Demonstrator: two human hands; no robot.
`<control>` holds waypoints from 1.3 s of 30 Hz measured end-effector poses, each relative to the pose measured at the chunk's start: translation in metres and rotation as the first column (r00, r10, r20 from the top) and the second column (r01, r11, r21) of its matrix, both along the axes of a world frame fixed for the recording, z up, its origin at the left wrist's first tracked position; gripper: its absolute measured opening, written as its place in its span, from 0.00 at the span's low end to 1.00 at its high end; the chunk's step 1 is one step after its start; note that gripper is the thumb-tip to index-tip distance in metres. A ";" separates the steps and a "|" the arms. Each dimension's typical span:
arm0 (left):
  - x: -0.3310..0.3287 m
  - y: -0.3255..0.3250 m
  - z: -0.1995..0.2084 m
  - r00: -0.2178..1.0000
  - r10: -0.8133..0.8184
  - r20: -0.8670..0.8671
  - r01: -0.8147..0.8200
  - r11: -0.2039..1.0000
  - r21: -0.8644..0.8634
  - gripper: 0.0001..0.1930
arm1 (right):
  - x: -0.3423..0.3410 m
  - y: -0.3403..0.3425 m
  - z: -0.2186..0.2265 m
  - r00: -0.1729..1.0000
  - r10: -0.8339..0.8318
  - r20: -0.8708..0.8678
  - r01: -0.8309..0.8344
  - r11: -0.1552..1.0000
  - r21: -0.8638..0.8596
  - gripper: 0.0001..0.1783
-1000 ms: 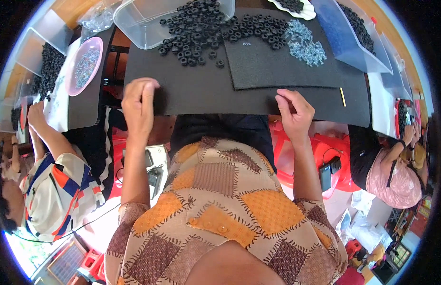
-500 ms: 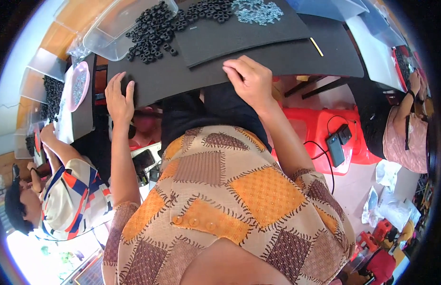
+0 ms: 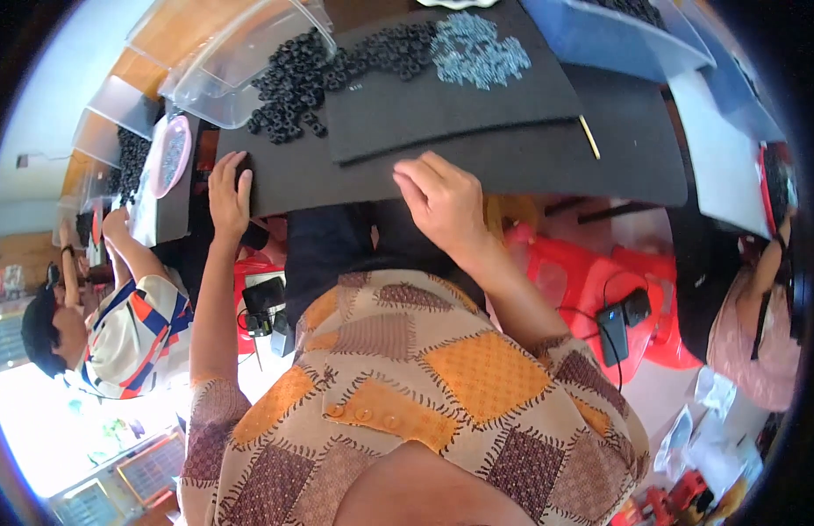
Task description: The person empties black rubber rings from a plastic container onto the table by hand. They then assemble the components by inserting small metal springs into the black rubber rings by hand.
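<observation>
My left hand (image 3: 228, 195) rests at the near left edge of the dark table, fingers stretched out and thumb apart, with nothing in it. My right hand (image 3: 444, 207) is closed at the near table edge, thumb against the curled fingers. Its palm side is hidden, so I cannot tell whether anything small is inside. Just beyond it lies a black mat (image 3: 442, 105). Black ring-shaped parts (image 3: 289, 88) are heaped at the mat's left, and more spread across its far side. Beside those is a pile of small light-blue, shiny pieces (image 3: 479, 53).
A clear plastic tub (image 3: 223, 83) stands at the far left, a blue bin (image 3: 617, 39) at the far right. A thin pale stick (image 3: 589, 138) lies right of the mat. A pink dish (image 3: 171, 156) sits left, near another person (image 3: 131, 342). Red stools (image 3: 569, 280) stand below.
The view has tilted up, so the table sits lower in the picture and more of its far side shows. Both hands keep nearly the same place and pose at the table edge.
</observation>
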State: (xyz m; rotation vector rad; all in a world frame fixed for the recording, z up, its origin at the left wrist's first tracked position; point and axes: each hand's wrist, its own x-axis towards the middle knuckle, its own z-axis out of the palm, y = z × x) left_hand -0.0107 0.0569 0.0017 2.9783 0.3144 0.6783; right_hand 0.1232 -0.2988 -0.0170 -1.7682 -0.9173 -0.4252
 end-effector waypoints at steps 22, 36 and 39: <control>0.001 -0.010 0.016 0.989 0.145 -0.027 -0.146 0.986 -0.078 0.20 | 0.019 0.003 0.030 0.943 0.194 -0.272 -0.263 0.934 -0.243 0.06; -0.005 -0.008 0.013 0.985 0.169 -0.027 -0.171 0.981 -0.092 0.21 | 0.019 0.004 0.026 0.934 0.250 -0.255 -0.315 0.913 -0.259 0.07; -0.005 -0.008 0.011 0.987 0.158 -0.030 -0.160 0.982 -0.097 0.21 | 0.019 0.006 0.027 0.931 0.216 -0.295 -0.288 0.929 -0.230 0.08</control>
